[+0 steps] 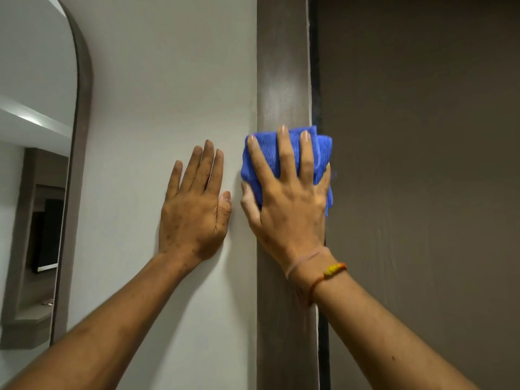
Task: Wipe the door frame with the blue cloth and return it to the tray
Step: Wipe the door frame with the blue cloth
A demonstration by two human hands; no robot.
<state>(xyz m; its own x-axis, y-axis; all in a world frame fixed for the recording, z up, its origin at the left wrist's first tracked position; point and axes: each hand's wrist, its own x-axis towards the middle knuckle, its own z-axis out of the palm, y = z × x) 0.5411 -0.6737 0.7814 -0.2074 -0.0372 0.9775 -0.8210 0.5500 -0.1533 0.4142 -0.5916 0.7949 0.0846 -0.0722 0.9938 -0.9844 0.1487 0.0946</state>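
A brown wooden door frame (282, 66) runs top to bottom through the middle of the view. My right hand (287, 198) lies spread over a folded blue cloth (323, 153) and presses it flat against the frame at about mid height. The cloth sticks out above my fingers and past the frame's right edge. My left hand (195, 205) rests flat on the pale wall just left of the frame, fingers together and pointing up, holding nothing. The tray is not in view.
The dark brown door (422, 164) fills the right side, with a thin dark gap along the frame. An arched mirror with a brown rim (81, 136) hangs on the pale wall (168, 80) at the left, reflecting shelves.
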